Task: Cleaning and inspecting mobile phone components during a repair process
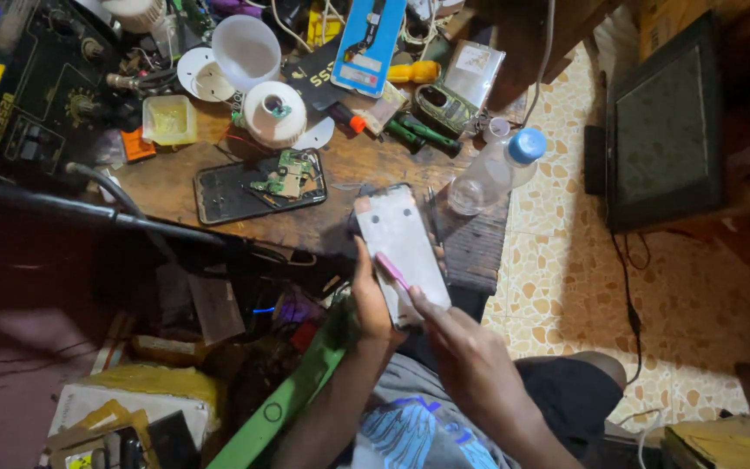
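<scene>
From my remote seat this reads as a small electronics repair workshop, the kind that fixes phones. The wooden worktop is crowded with the trade's litter: an opened phone body with a loose green circuit board lying on it, green-handled screwdrivers, a black bench instrument with dials at the far left, tangled cables, little tubs and a clear plastic bottle with a blue cap. A dark monitor leans at the right above a patterned tile floor. Boxes and papers pile up under the worktop's edge.
</scene>
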